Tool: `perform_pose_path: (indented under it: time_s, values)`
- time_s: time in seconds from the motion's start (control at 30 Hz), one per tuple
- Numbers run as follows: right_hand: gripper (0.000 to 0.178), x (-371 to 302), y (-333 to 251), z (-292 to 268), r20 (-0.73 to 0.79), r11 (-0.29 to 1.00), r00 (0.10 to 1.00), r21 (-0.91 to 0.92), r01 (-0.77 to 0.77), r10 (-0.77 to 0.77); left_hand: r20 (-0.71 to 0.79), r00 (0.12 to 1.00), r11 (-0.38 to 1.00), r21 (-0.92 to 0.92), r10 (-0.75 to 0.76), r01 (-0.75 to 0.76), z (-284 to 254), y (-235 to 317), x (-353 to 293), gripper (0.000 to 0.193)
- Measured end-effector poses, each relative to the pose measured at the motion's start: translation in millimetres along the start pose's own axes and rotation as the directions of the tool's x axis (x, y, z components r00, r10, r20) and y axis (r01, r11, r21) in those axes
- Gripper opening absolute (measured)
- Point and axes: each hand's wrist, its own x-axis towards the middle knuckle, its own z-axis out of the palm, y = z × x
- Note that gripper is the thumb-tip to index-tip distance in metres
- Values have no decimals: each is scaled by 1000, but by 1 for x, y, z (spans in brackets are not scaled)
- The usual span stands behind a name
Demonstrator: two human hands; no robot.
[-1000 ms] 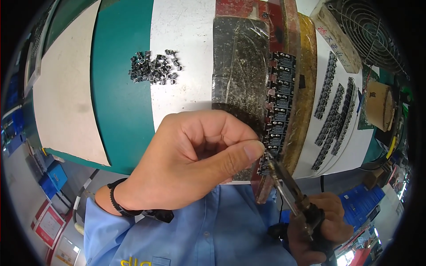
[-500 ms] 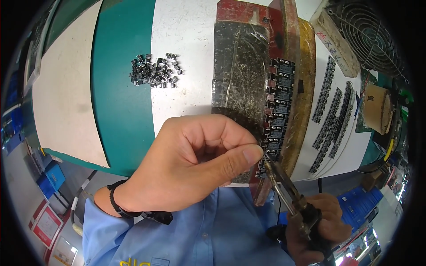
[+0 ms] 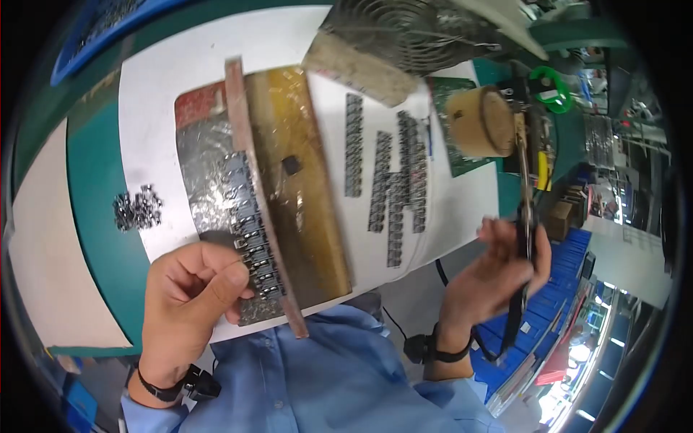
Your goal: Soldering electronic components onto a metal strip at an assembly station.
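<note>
At the near end of the jig (image 3: 310,224), the left hand (image 3: 191,292) has its thumb and forefinger pressed together by the row (image 3: 250,220) of black parts; whether they pinch anything is hidden. Right of the jig, well apart from it, the right hand (image 3: 487,278) grips the iron (image 3: 527,195); both are blurred. The row lies along the left side of the jig's reddish bar (image 3: 237,108). Left of the jig, a pile (image 3: 138,208) of loose parts sits on the counter (image 3: 97,180). Right of the jig lie dark strips (image 3: 395,198). Beyond its far right corner are a block (image 3: 361,68) and a fan (image 3: 411,32); farther right of it, a roll (image 3: 465,123) and a green spool (image 3: 567,94).
</note>
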Motion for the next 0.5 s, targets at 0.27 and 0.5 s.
perform_pose_path:
  time_s: [0.27,0.5]
  values:
    - [42,22,9,-15,67,980,978,-31,-196,198,57,998,999,32,-13,11,-3,-1,2,10]
    - [64,-29,-41,-19,266,960,960,235,-152,87,219,976,996,-92,6,14,-12,-2,17,14]
